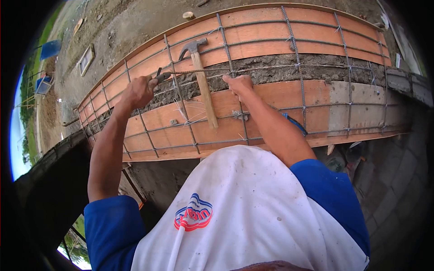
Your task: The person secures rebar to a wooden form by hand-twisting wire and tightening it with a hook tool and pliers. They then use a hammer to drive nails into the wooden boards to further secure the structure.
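Note:
My left hand (pixel 139 92) is closed around a dark, pliers-like hand tool (pixel 163 77). From its head a thin rusty rod (pixel 199 71) runs right to a bar crossing. Just below that crossing, my right hand (pixel 239 86) has its thumb and fingers pinched together; what is in them is too small to make out. Both hands are over a curved rebar grid (pixel 227 47), its crossings bound with tie wire. Between my hands lies a claw hammer (pixel 202 83), wooden handle toward me and steel head on the far side.
Orange plywood boards (pixel 262 25) lie beneath the bars on both sides of a rough mortar strip (pixel 271 64). Loose tie wires (pixel 192 110) stick up near the hammer handle. A block wall (pixel 409 86) stands right; bare soil (pixel 131 22) lies beyond.

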The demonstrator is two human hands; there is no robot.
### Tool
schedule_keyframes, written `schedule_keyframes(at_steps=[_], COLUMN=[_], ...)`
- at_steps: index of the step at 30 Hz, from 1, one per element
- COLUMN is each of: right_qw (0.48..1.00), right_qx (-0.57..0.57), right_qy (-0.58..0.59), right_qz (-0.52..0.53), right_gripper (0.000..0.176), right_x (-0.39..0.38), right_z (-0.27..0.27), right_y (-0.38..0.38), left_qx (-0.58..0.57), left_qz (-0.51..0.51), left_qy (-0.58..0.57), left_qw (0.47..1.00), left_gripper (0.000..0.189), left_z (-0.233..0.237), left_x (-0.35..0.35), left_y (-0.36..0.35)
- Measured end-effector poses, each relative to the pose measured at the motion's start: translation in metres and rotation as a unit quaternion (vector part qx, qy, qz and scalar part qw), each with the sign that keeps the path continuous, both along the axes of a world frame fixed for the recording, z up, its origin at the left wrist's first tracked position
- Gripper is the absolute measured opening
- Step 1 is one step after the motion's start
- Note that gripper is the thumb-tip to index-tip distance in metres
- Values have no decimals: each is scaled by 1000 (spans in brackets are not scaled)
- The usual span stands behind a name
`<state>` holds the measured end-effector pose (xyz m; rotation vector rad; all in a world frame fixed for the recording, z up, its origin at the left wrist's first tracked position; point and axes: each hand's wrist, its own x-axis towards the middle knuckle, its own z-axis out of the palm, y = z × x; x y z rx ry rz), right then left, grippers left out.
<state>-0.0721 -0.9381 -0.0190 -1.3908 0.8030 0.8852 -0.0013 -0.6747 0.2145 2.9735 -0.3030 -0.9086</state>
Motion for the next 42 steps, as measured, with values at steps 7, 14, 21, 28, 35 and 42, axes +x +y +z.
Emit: schedule_keyframes(at_steps=[7, 14, 21, 28, 35, 42], right_qw=[941, 865, 774, 556, 552, 821], right_qx=[-280, -405, -376, -274, -250, -3], right_qy=[-35, -175, -421, -515, -494, -507], right_qz=[187, 238, 286, 592, 623, 262], right_gripper=[57, 46, 22, 13, 15, 21], right_x=[19, 5, -38, -94, -85, -71], right_z=[55, 38, 75, 51, 17, 113], right_y=[-8, 8, 32, 166, 158, 155], left_qx=[-195, -336, -546, -472, -321, -259], left_qz=[276, 426, 496, 742, 747, 252], left_qy=[127, 209, -232, -149, -12, -315], left_qw=[933, 813, 634, 453, 582, 878], left_gripper=[40, 41, 38, 35, 48, 47], left_z=[-90, -129, -63, -152, -171, -88], left_x=[-88, -150, -143, -280, -308, -303], left_y=[63, 61, 93, 221, 267, 164])
